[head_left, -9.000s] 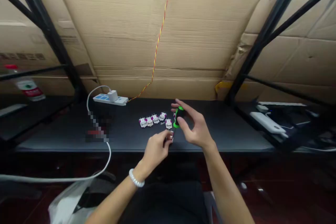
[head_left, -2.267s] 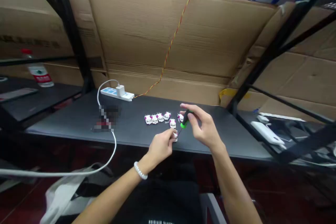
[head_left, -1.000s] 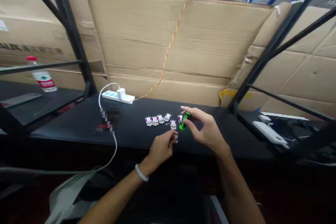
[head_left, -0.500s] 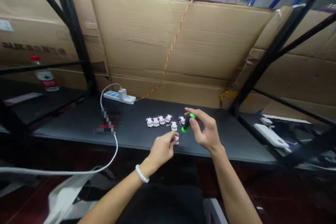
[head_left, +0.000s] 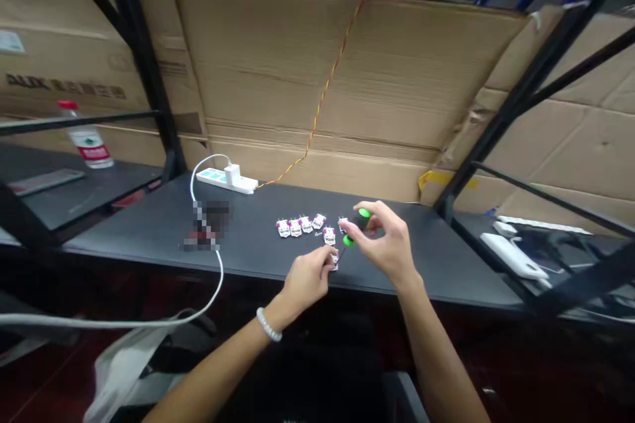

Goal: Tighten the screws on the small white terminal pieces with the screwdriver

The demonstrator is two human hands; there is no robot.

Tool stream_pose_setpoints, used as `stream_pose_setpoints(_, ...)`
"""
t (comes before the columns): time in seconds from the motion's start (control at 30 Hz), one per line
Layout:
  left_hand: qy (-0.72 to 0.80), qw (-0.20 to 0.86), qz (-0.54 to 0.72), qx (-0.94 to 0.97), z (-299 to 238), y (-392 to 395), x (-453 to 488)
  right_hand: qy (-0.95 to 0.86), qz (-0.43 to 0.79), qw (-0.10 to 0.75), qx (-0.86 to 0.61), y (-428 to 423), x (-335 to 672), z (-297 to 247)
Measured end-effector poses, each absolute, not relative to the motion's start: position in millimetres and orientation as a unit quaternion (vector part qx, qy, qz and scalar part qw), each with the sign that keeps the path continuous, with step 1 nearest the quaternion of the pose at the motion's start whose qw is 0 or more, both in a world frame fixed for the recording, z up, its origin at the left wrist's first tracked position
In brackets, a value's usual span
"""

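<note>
My right hand [head_left: 384, 244] is closed round a black and green screwdriver [head_left: 356, 227], whose tip points down at a small white and magenta part [head_left: 334, 260]. My left hand [head_left: 306, 275], with a bead bracelet on its wrist, pinches that part on the black shelf [head_left: 248, 248] near its front edge. Several more white and magenta parts [head_left: 301, 225] lie in a row just behind my hands.
A white power strip [head_left: 225, 180] with a charger and white cable [head_left: 211, 291] lies at the back left. A red and yellow wire [head_left: 322, 96] hangs over the cardboard wall. A water bottle [head_left: 84, 135] stands far left. White devices [head_left: 510, 254] lie at right.
My right hand has turned on the screwdriver, fingers shifting round its handle. My left hand keeps its pinch on the part. The view has shifted slightly.
</note>
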State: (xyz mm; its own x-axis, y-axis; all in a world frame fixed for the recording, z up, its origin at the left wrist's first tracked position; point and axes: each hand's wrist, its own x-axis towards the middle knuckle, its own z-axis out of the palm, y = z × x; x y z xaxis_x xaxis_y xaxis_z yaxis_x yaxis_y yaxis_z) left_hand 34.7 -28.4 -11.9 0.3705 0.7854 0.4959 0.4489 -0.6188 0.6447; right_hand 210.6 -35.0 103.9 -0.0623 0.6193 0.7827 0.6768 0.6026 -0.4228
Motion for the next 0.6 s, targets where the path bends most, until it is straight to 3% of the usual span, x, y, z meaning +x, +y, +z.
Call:
stream_pose_setpoints(0.3, 0.406, 0.136, 0.325, 0.844, 9, -33, 17, -0.664, -0.067, 0.577, -0.472, -47, 225, 96)
stream_pose_setpoints(0.6, 0.592, 0.03, 0.145, 0.792, 46, -24, -52, -0.627, -0.044, 0.599, -0.496, -57, 249, 79)
